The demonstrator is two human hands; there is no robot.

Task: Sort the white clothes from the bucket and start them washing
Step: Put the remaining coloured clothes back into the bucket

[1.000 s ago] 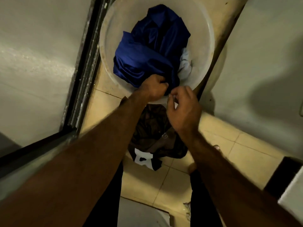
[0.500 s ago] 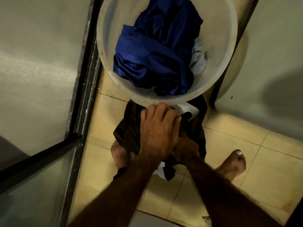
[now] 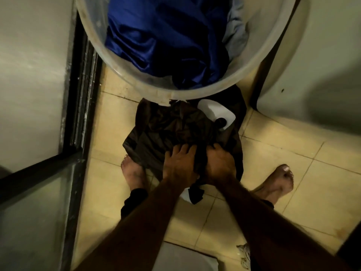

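- Our left hand (image 3: 180, 165) and right hand (image 3: 219, 163) both clench the dark garment (image 3: 172, 130) on the floor, at six o'clock of the bucket (image 3: 259, 61).
- It looks soft and limp; we bunch folds, not edges.

Both hands, left hand (image 3: 180, 165) and right hand (image 3: 220, 163), apparently gripping dark garment (image 3: 172, 128) below bucket (image 3: 254, 61).

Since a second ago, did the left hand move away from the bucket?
Yes. The left hand left the bucket rim, where it gripped blue cloth, and came back toward the person, onto the dark garment on the floor.
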